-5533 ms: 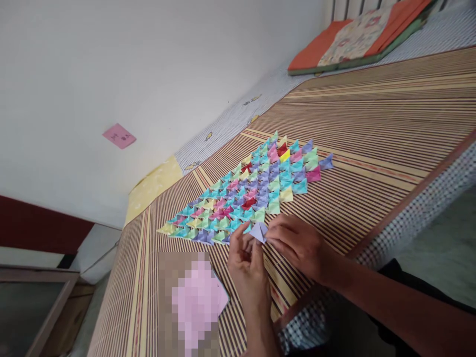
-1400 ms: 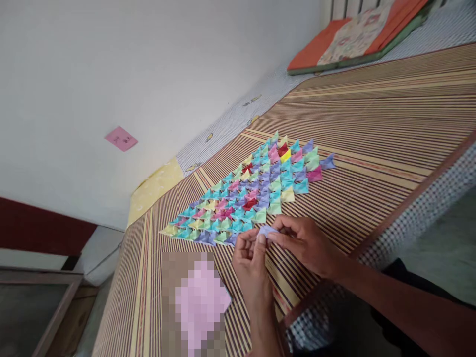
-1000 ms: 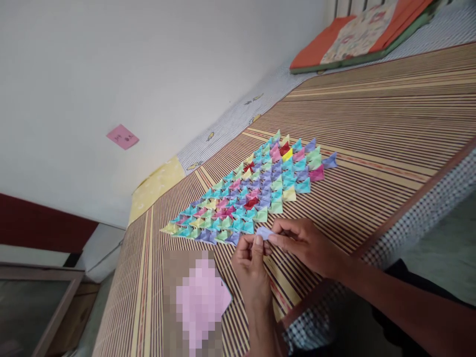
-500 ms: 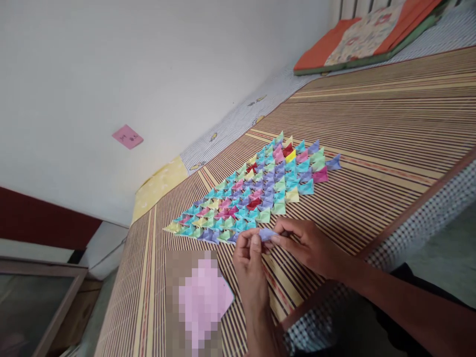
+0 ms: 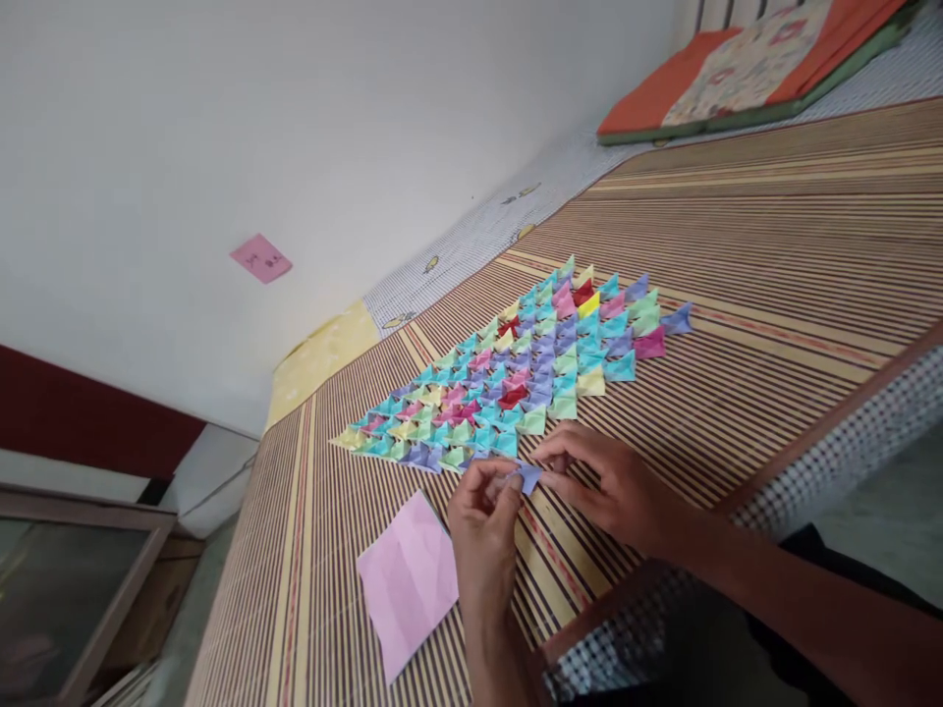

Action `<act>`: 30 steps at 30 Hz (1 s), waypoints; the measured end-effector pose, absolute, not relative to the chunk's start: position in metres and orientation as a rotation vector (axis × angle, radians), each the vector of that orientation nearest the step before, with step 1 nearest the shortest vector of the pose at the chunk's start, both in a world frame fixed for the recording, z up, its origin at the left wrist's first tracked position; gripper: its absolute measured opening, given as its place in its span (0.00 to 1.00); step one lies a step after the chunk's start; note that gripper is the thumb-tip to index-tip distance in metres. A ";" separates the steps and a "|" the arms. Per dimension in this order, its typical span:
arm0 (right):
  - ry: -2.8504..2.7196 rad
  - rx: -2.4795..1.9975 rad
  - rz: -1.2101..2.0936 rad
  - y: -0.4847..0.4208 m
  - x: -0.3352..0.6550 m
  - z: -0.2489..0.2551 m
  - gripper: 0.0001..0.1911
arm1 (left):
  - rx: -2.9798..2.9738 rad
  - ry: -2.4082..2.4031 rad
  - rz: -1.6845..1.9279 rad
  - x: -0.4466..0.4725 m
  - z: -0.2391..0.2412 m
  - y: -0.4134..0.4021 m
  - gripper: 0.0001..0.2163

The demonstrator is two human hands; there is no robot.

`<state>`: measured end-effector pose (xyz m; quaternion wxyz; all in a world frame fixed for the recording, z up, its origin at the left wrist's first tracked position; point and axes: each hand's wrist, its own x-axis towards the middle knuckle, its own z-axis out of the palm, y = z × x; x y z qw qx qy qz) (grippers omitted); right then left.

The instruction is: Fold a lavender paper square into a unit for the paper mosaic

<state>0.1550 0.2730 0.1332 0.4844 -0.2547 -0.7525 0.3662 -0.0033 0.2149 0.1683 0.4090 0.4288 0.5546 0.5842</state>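
Note:
A small purple folded paper piece (image 5: 529,477) is pinched between the thumb and fingers of my left hand (image 5: 486,516). At its right end are the fingertips of my right hand (image 5: 608,481), thumb and index bent around that tip. The exact contact of the right fingertips is hard to see. Just beyond my hands lies a tight arrangement of small folded paper pieces (image 5: 541,355) in blue, green, purple, pink, red and yellow, set in slanting rows. Left of my left wrist, a flat pink paper sheet (image 5: 409,589) with crease lines rests on the striped mat.
The striped mat (image 5: 773,226) covers a bed whose front edge runs along the right, above a checked cloth (image 5: 832,471). A folded orange and floral quilt (image 5: 744,74) lies at the back right. A pink note (image 5: 261,258) sticks to the white wall (image 5: 243,108).
The purple piece has turned and dipped slightly in my fingers, and my right fingers have opened a little around its end. The view has shifted slightly.

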 end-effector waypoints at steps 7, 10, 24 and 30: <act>-1.817 -0.556 0.697 0.273 0.146 0.130 0.05 | 1.075 1.381 1.452 0.002 0.166 0.217 0.08; -1.834 -0.552 0.632 0.274 0.143 0.130 0.05 | 1.077 1.428 1.409 0.003 0.167 0.216 0.08; -1.846 -0.523 0.566 0.268 0.137 0.141 0.07 | 0.948 1.366 1.540 0.001 0.165 0.217 0.12; -1.817 -0.559 0.627 0.267 0.136 0.140 0.07 | 0.998 1.359 1.572 -0.004 0.164 0.213 0.12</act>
